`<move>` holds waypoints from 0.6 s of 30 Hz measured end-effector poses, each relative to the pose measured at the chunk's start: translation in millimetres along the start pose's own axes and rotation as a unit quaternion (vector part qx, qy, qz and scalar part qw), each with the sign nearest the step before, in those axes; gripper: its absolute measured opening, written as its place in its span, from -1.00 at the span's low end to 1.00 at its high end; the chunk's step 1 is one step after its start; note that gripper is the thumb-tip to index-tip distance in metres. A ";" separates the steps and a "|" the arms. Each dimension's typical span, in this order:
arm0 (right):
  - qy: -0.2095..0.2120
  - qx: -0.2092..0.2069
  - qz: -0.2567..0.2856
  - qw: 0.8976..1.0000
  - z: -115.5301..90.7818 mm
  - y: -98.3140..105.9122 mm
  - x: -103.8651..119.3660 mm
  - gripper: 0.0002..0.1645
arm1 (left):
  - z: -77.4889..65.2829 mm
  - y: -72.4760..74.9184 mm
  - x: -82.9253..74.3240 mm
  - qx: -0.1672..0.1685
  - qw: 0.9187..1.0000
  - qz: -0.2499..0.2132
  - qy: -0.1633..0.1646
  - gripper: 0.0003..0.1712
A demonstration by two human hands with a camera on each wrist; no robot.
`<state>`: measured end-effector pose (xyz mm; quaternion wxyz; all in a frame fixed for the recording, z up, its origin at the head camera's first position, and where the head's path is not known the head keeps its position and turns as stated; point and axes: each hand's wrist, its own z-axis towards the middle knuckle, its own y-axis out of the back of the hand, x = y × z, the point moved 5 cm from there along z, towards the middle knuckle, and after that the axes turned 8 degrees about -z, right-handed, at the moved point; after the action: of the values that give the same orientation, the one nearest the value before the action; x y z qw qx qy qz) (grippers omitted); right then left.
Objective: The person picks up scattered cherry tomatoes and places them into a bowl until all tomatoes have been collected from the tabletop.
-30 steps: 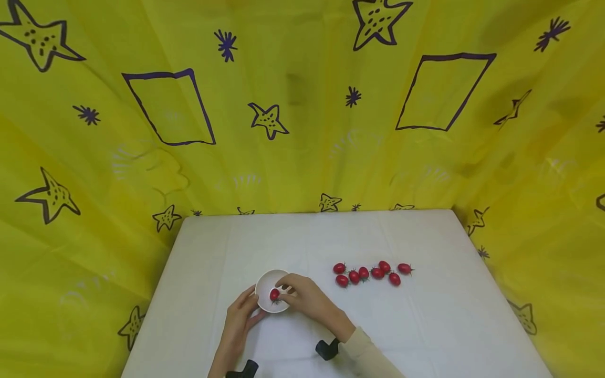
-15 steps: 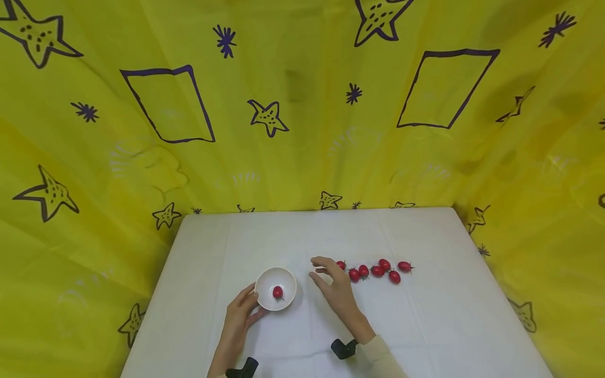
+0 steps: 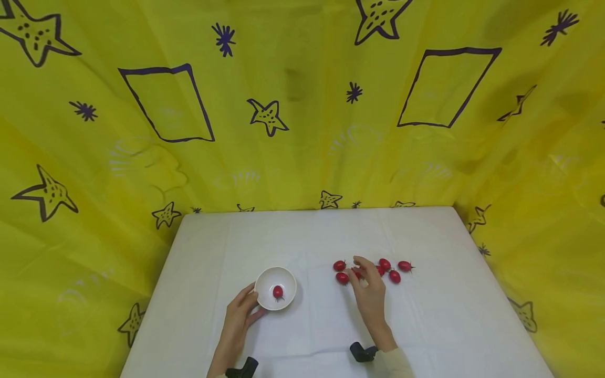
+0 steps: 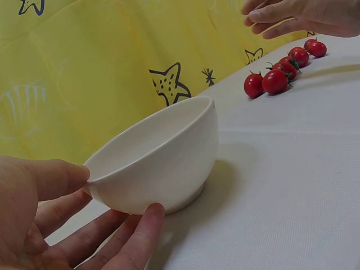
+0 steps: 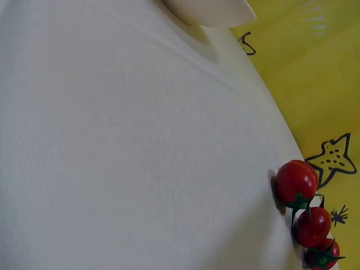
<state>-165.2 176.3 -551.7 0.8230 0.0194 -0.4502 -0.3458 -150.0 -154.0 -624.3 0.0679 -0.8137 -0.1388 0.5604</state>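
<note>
My left hand (image 3: 240,315) holds a small white bowl (image 3: 264,280) by its left side. In the left wrist view the thumb lies on the rim of the bowl (image 4: 169,160) while the other fingers support its outer wall. A single cherry tomato (image 3: 278,291) lies inside. My right hand (image 3: 372,299) hovers over a loose group of red cherry tomatoes, fingers spread and bent, holding nothing. It hides part of the group; one cherry tomato (image 3: 339,265) shows to its left and another (image 3: 394,276) to its right. In the left wrist view, the fingers (image 4: 275,11) hang above the tomatoes.
A white cloth (image 3: 302,336) covers the table. Behind and at both sides hangs a yellow curtain (image 3: 302,157) with dark star drawings. A black wrist mount (image 3: 363,352) sits by the right sleeve, and another mount (image 3: 242,367) by the left wrist.
The right hand has let go of the cherry tomato in the bowl and moved right, over the group of tomatoes. The left hand keeps its grip on the bowl.
</note>
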 end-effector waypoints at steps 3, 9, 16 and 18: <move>-0.016 -0.017 -0.010 1.000 -0.4 9.2 -8.0 -0.46 | -0.6 -1.3 -1.4 0.000 1.000 0.002 0.000 -0.35; -0.050 -0.058 -0.033 0.996 -6.2 25.2 -45.9 -0.44 | -2.1 -2.6 -2.3 0.000 1.000 0.004 -0.001 -0.36; -0.084 -0.079 -0.075 0.991 -8.6 47.1 -72.0 -0.45 | -3.3 -2.6 -2.8 -0.002 1.000 0.007 -0.001 -0.36; -0.090 -0.084 -0.086 0.989 -9.3 51.4 -77.1 -0.45 | -3.7 -2.9 -3.1 -0.003 1.000 0.004 0.000 -0.36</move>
<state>-157.3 257.9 -595.7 0.7452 -0.0420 -0.4882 -0.4523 -148.0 -152.0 -619.4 0.0635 -0.8143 -0.1371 0.5604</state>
